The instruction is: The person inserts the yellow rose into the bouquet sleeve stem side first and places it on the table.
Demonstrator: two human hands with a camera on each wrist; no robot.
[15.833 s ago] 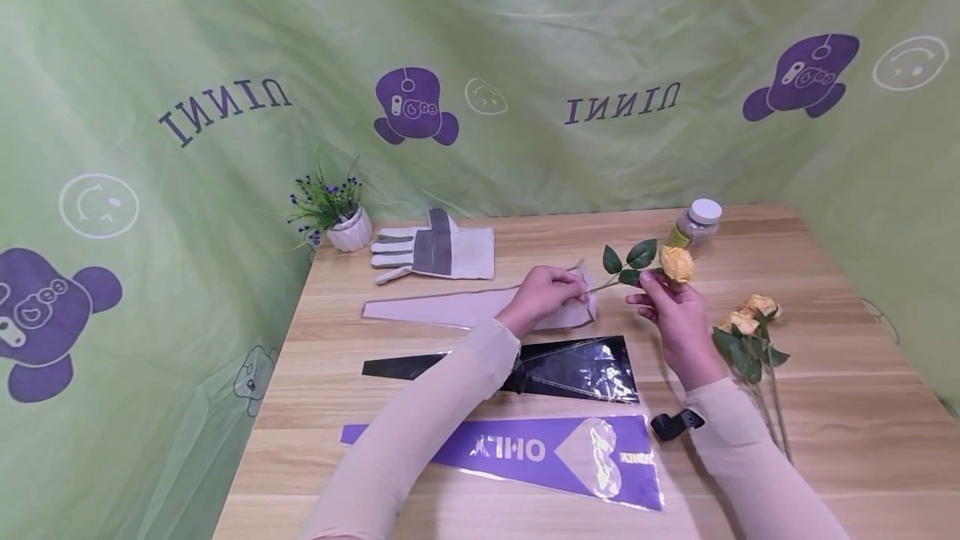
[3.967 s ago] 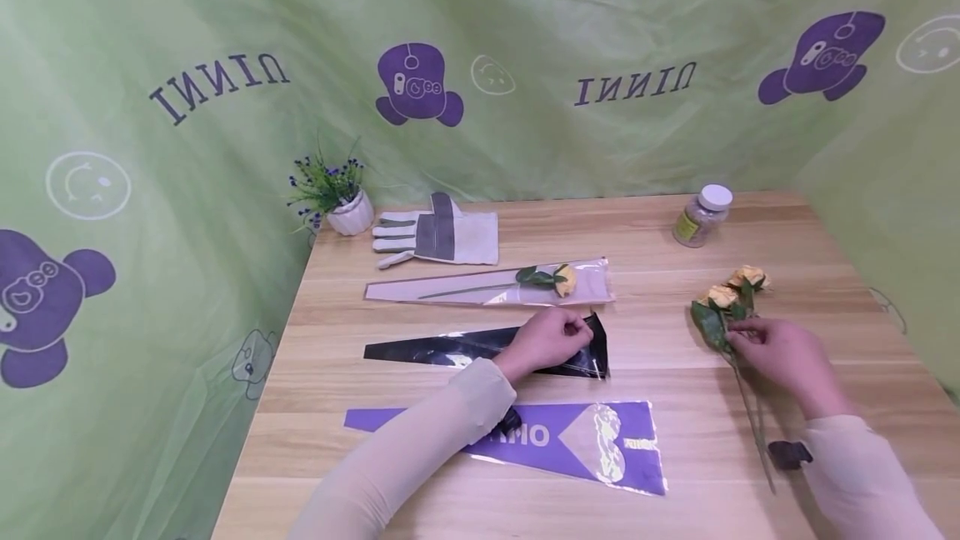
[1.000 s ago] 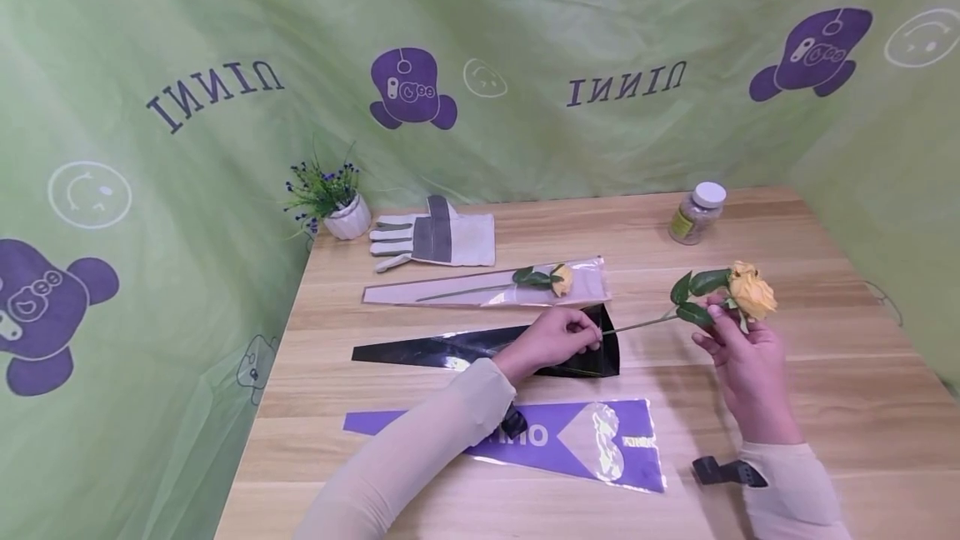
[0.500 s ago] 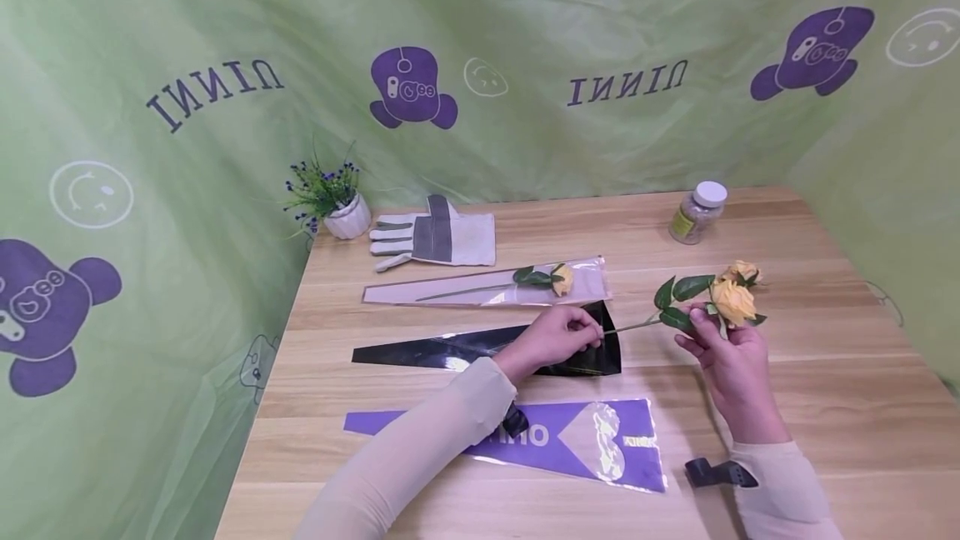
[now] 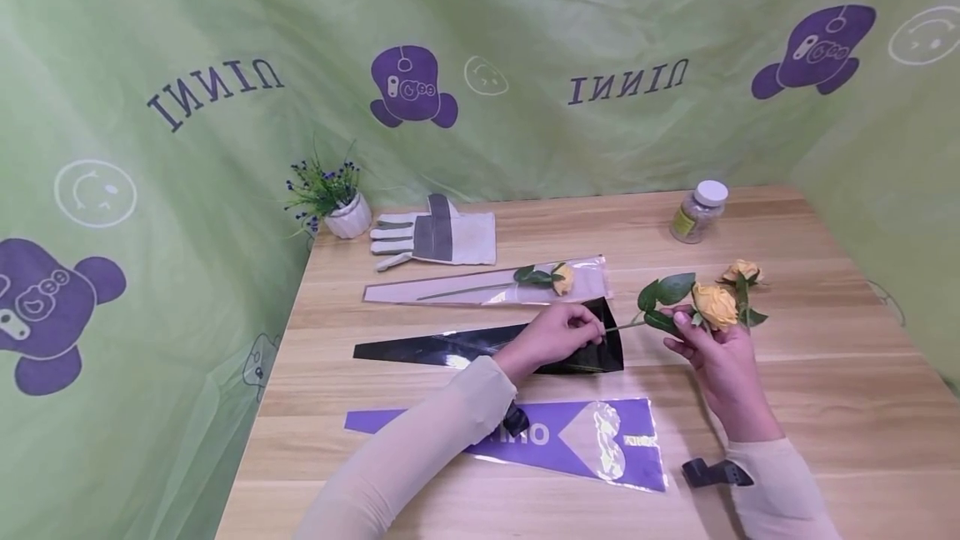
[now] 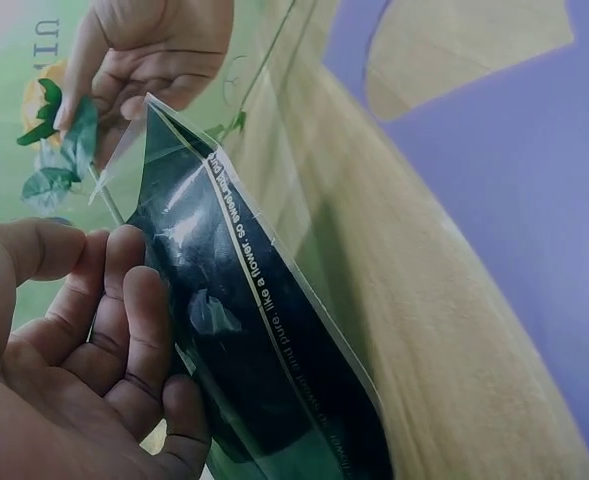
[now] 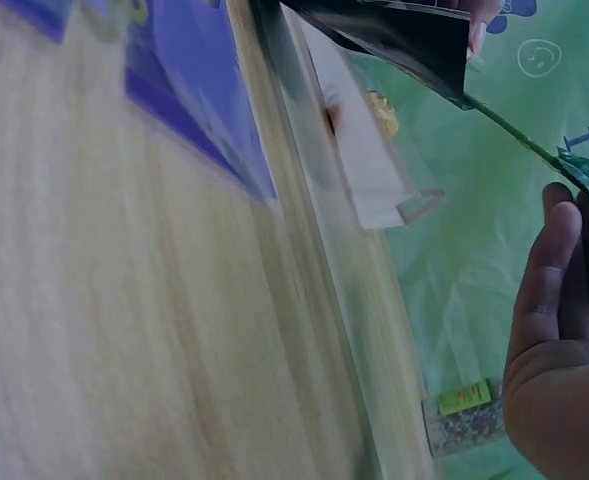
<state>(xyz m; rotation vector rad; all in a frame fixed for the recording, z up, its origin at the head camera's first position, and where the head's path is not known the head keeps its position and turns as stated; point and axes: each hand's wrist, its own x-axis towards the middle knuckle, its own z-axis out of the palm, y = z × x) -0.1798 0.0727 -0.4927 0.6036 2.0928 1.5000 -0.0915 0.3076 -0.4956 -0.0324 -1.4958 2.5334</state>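
My left hand pinches the edge of a black flower sleeve at its wide mouth, which stands spread apart. In my right hand is a yellow artificial rose, held just below the bloom between thumb and fingers. Its stem points left and runs into the sleeve's mouth; how far in is hidden by the left hand and the black film. The left wrist view shows printed lettering along the sleeve and the rose's leaves beyond the left fingertips.
Behind lies a pale pink sleeve with a rose in it; in front, a purple sleeve. Another yellow rose lies at right. A work glove, a potted plant and a white-lidded jar stand at the back.
Over the last second my right hand has moved left with the rose, bringing its bloom closer to the black sleeve. Four seconds ago that hand was at the two roses lying on the right.
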